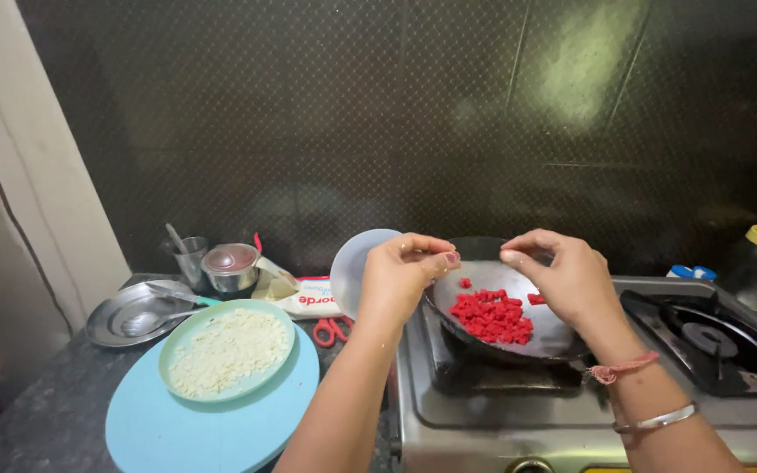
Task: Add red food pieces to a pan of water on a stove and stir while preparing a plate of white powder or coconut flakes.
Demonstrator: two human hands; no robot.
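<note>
Hovering over the dark pan (554, 337) on the stove (484, 412), the left hand (400, 276) and right hand (562, 276) each pinch their fingertips together; whether anything sits between them I cannot tell. Red pieces (491, 317) lie inside the pan, between both hands; a green plate of white bits (225, 350) sits well left of it

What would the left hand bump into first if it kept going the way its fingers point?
Probably the right hand: the left hand points rightward above the dark pan, and their fingertips nearly meet over the red bits. Depth is hard to judge.
</note>
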